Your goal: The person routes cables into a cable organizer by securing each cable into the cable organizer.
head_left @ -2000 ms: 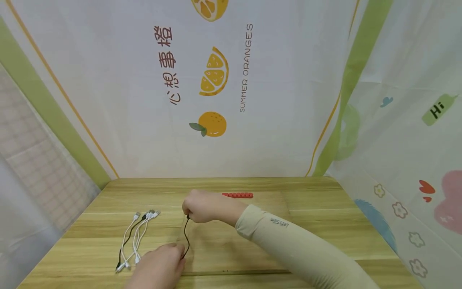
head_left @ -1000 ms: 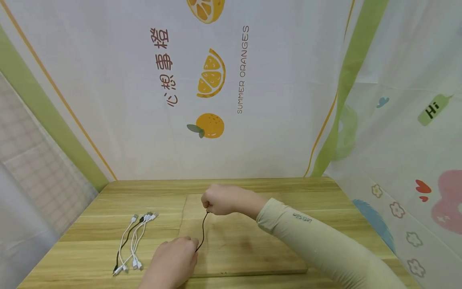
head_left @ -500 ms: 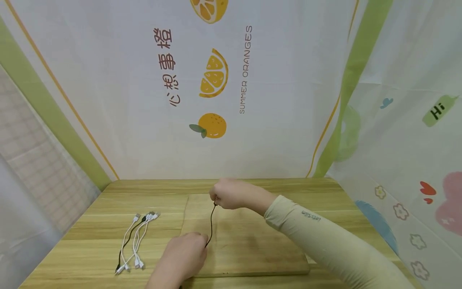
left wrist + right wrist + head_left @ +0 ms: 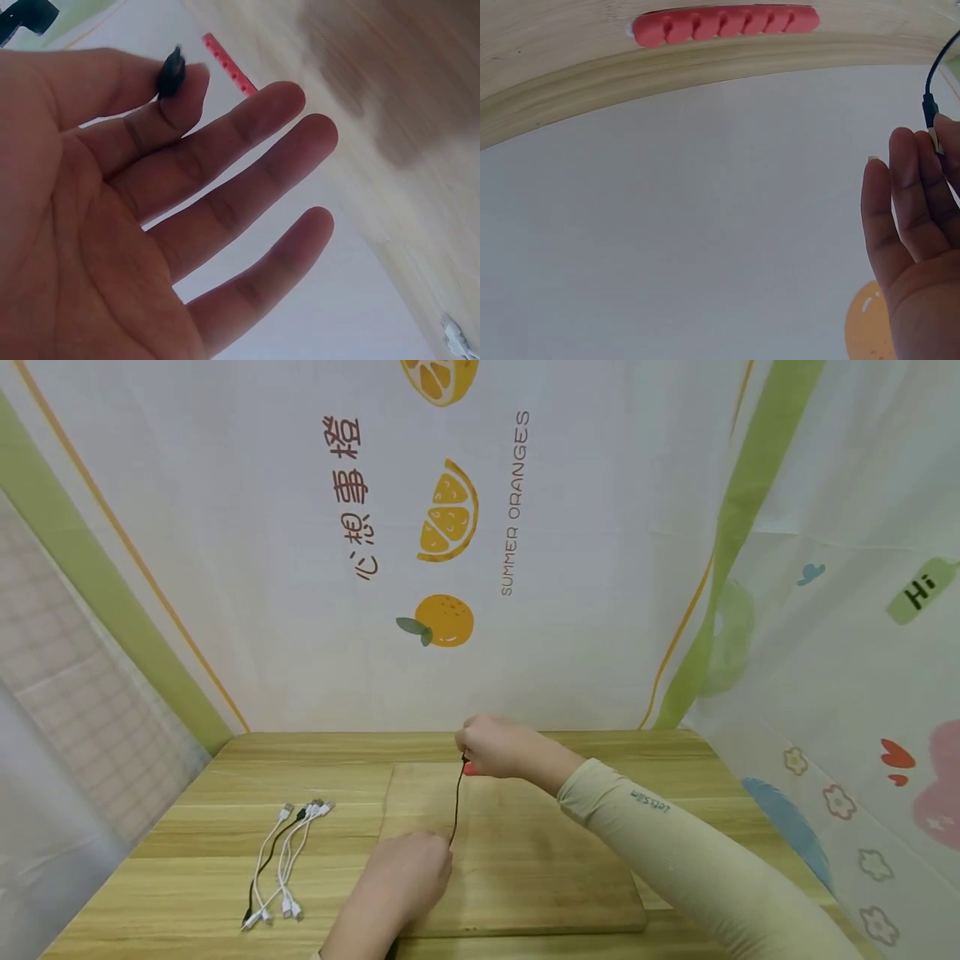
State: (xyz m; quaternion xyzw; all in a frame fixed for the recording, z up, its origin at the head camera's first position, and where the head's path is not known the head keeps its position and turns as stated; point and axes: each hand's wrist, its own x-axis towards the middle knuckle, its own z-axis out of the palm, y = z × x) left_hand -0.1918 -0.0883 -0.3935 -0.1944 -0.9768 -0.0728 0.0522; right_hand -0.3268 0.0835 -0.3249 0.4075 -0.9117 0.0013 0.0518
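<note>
A short black USB cable (image 4: 457, 802) is stretched between the two hands above the wooden board. My left hand (image 4: 414, 870) pinches its lower end; in the left wrist view a black plug (image 4: 172, 75) shows between thumb and index finger, the other fingers spread. Farther back, my right hand (image 4: 497, 747) pinches the other end, with the metal USB plug (image 4: 934, 139) at its fingertips in the right wrist view. A red notched cable holder (image 4: 726, 25) lies near the board's back edge, mostly hidden behind the right hand in the head view.
Several white cables (image 4: 283, 868) and a black one (image 4: 264, 864) lie in a loose bundle on the table's left side. The wooden board (image 4: 540, 868) covers the middle of the table (image 4: 180, 852). A printed white curtain (image 4: 600, 568) stands behind.
Both hands have moved right and away from the body, carrying the black cable from the board's left edge to over the board. The cable is now straighter, and the right hand covers the red holder.
</note>
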